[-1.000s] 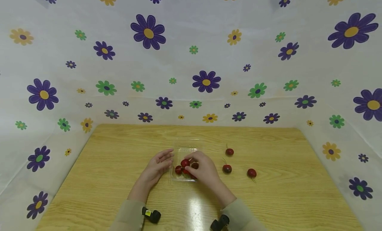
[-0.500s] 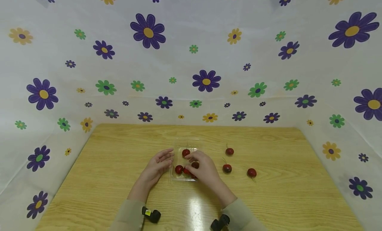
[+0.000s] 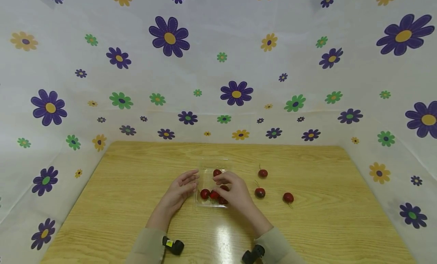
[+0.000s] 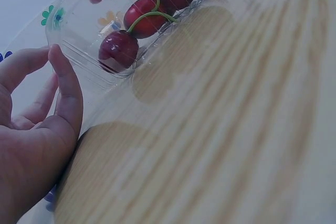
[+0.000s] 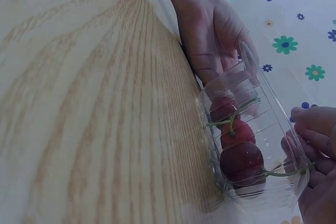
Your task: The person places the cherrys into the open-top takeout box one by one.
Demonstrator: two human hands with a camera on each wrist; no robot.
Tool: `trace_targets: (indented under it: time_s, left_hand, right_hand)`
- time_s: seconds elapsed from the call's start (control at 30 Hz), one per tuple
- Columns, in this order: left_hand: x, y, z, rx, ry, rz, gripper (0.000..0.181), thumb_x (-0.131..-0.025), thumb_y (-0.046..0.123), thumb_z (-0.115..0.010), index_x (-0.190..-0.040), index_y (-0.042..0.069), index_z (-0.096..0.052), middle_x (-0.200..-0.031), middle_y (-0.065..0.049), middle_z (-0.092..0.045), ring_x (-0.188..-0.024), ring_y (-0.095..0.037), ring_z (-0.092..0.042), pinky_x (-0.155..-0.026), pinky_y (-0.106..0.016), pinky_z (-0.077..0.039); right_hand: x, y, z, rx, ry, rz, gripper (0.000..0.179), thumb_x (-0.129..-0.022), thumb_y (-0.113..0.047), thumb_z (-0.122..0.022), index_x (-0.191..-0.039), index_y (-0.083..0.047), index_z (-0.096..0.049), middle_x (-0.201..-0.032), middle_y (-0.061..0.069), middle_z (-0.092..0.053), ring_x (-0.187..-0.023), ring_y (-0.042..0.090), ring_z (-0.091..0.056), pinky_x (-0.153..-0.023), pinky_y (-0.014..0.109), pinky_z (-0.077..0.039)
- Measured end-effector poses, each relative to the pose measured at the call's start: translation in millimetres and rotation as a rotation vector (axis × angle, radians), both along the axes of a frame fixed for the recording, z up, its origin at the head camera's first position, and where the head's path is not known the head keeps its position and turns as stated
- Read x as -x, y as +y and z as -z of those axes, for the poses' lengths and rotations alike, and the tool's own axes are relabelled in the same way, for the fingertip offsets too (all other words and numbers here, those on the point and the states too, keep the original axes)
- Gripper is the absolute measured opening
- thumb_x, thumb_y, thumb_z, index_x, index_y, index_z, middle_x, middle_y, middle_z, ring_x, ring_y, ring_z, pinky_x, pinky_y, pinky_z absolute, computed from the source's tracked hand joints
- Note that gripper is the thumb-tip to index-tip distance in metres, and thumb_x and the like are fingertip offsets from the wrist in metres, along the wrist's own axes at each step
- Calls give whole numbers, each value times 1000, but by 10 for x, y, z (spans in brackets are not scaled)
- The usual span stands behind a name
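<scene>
A clear plastic box (image 3: pixel 206 180) stands on the wooden table, holding several red cherries. One cherry (image 3: pixel 217 173) lies toward its back, by my right index fingertip; others, such as a cherry (image 3: pixel 205 194) at the front left, are grouped near the front. My left hand (image 3: pixel 179 190) rests at the box's left side, fingers loosely bent and fingertips right at the wall. In the left wrist view, thumb and finger meet close to a box corner (image 4: pixel 58 38). Above the box, my right hand (image 3: pixel 235 190) has thumb and index finger apart with nothing between them, partly hiding the cherries beneath.
Right of the box lie three loose cherries with stems: a far cherry (image 3: pixel 262 173), a middle cherry (image 3: pixel 260 192) and a right-hand cherry (image 3: pixel 288 197). A flower-printed white cloth (image 3: pixel 191 74) rises behind and beside the table (image 3: pixel 136 173).
The cherry pinched in my right hand was let go toward the back of the box, then shifted slightly right. My right hand has drawn slightly right. My left hand has stayed still.
</scene>
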State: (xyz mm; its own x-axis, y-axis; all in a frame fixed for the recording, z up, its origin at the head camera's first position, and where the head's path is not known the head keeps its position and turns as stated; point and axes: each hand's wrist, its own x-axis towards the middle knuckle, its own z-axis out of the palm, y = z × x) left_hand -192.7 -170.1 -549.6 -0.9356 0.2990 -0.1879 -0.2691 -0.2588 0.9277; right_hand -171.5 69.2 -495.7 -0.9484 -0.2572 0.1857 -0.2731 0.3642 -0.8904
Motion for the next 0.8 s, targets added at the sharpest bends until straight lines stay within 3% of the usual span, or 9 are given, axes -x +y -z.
trace_targets:
  time_s: [0.13,0.3,0.47,0.8]
  left_hand:
    - [1,6,8,-6,5,-6,59,-104,-5,-56,-159,-8,-36,-130,2,-59,-110,-6,-61,-85,-19,-55]
    - [12,2,13,-6,-11,-8,59,-105,-6,-55,-160,-7,-34,-130,3,-60,-110,-6,-62,-85,-18,-55]
    - [15,-2,-1,-7,-15,-1,60,-105,-6,-55,-160,-8,-34,-131,2,-59,-112,-6,-61,-86,-18,-55]
    - [27,-7,20,-15,-20,-3,59,-104,-7,-55,-160,-8,-34,-130,3,-60,-111,-6,-61,-86,-19,-55]
  right_hand:
    - [14,17,8,24,-3,6,24,-91,5,-79,-114,2,-76,-113,14,-75,-103,33,-74,-90,46,-64]
    - [22,58,21,40,66,22,24,-89,6,-81,-112,0,-77,-111,14,-77,-99,32,-75,-90,48,-63]
    - [31,127,35,25,117,62,26,-87,4,-83,-111,-3,-78,-107,11,-79,-96,28,-75,-95,39,-61]
    - [43,312,53,69,108,102,23,-89,1,-83,-112,-1,-78,-106,16,-78,-97,33,-74,-99,43,-60]
